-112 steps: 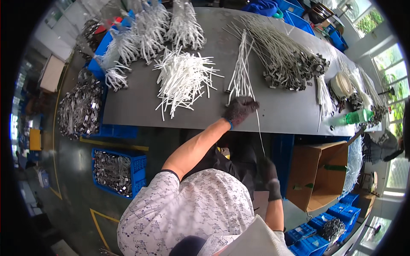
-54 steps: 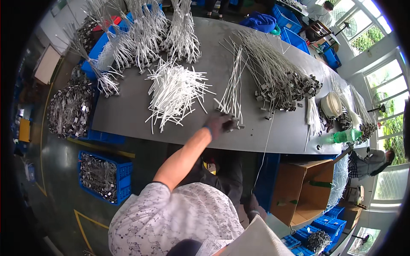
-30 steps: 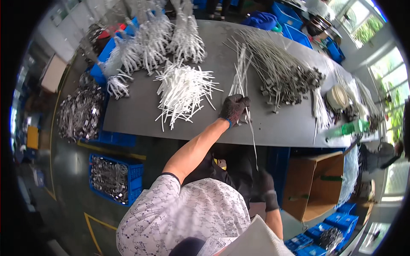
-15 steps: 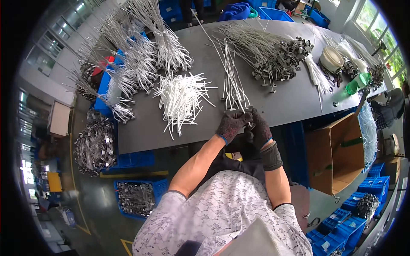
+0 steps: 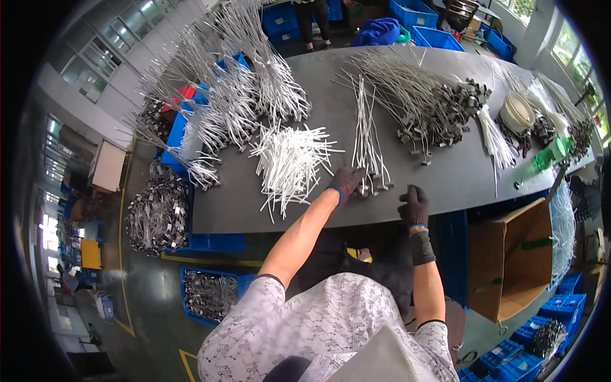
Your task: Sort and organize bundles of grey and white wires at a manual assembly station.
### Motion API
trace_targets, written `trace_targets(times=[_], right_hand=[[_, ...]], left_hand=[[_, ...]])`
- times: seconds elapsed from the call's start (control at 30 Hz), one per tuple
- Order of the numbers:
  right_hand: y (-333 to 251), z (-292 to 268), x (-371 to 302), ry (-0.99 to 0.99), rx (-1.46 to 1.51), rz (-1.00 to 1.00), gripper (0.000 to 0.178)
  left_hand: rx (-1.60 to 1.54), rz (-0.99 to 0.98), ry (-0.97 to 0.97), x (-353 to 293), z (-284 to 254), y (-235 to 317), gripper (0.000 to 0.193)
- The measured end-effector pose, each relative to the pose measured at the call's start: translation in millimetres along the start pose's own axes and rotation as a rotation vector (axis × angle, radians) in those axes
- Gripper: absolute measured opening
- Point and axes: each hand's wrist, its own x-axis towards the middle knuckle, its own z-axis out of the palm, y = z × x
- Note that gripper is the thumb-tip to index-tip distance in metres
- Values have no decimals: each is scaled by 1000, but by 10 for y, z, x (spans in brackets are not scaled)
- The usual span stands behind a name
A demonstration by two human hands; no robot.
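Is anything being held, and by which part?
Right hand: nothing visible. Left hand: at the dark ends of the small wire bunch; whether it grips them cannot be told.

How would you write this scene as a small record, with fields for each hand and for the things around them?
left hand: dark glove, at the near end of the small wire bunch; grip unclear
right hand: dark glove, apart from the bunch, near the front edge of the table; no held thing visible
left of bunch: pile of thin white pieces
right of bunch: larger wire heap with dark ends
far right: green bottle
below right: open cardboard box
floor, left: blue crate
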Motion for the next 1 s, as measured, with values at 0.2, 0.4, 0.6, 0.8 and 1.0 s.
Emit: trace_targets(times=[0.2,0.4,0.6,0.8,1.0], right_hand=[[-136,-165,831,376,-876,-494,41],[-248,-112,1503,296,-1043,-402,30],[83,-439,1786,345,-922,-284,27],[-269,-514,1283,-224,-28,407,27],[505,-1025,524,-255,-232,100,32]], left_hand=[[946,178,361,837,-412,-217,48],[1067,-247,553,1556,-552,-4,40],[1027,-284,581,1681,-589,-149,42],[997,-256,600,1570,-652,-269,36],[956,-140,430,1505,-912,-518,35]])
